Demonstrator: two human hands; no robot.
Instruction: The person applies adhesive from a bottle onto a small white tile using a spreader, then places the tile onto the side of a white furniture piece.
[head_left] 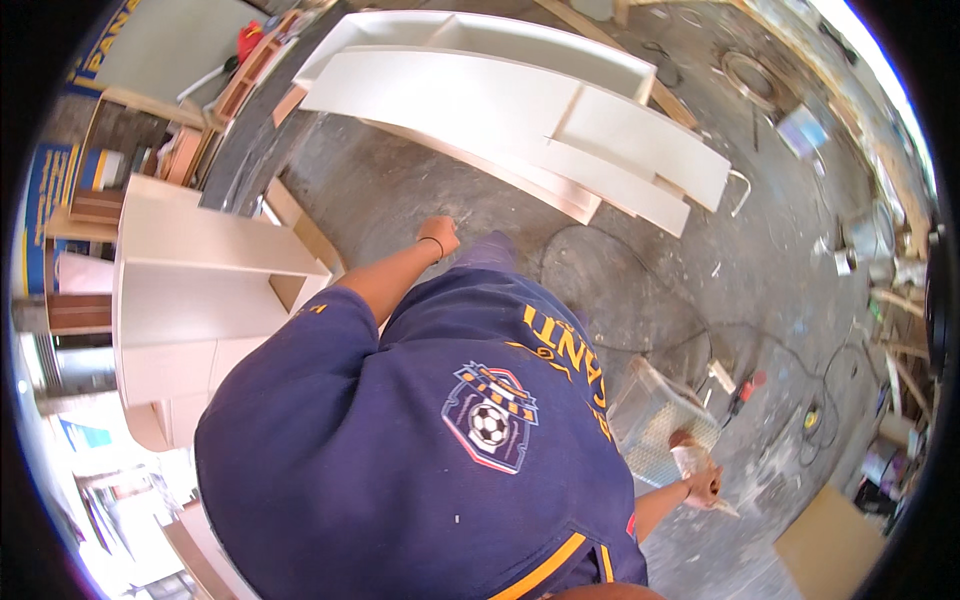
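My left hand, with a dark band at the wrist, hangs over the grey floor in front of my body. Its fingers are curled closed, and nothing shows in them. Down at the right, my right hand is closed around what looks like a paintbrush. A pale handle end sticks out past the fingers, and the brownish tip points toward a translucent mesh-sided crate. The crate stands on the floor beside my right arm. What lies inside it is partly hidden.
A long white cabinet carcass with loose panels lies ahead. At the left stands a pale cabinet. Cables trail over the floor near a red-and-black tool. Farther right are a bucket, a square board and scrap wood.
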